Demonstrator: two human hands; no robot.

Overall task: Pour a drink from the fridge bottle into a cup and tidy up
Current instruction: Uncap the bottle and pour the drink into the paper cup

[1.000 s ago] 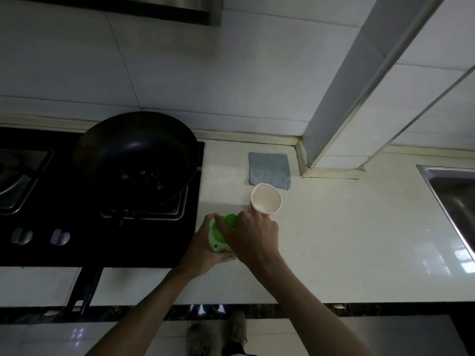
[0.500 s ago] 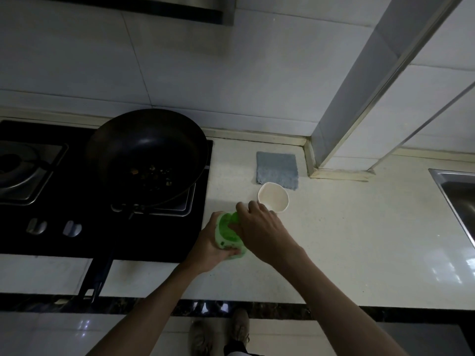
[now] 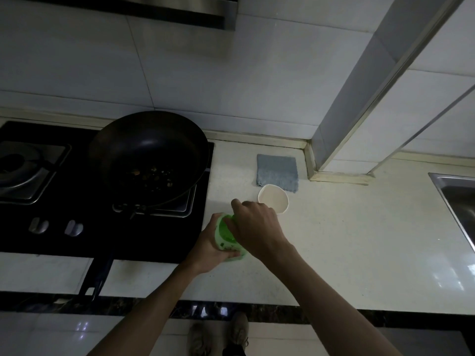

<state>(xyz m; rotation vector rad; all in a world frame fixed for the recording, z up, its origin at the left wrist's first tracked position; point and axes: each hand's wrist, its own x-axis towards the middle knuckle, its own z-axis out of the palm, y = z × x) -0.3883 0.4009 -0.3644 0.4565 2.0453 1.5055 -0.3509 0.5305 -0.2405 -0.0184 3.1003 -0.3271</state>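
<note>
A green bottle (image 3: 226, 236) stands on the white countertop (image 3: 347, 253) beside the stove. My left hand (image 3: 209, 246) is wrapped around its body from the left. My right hand (image 3: 255, 228) covers its top, fingers closed over the cap, which is mostly hidden. Just behind and to the right of my right hand stands an empty white cup (image 3: 273, 198), upright, apart from the bottle.
A black wok (image 3: 149, 155) with food bits sits on the black gas stove (image 3: 38, 201), its handle reaching over the counter's front edge. A folded grey cloth (image 3: 277, 172) lies behind the cup. A steel sink (image 3: 457, 199) is at the right edge.
Both hands stay on the bottle; my right hand has shifted slightly on the top, its fingers turned further over the cap. The view has drifted a little.
</note>
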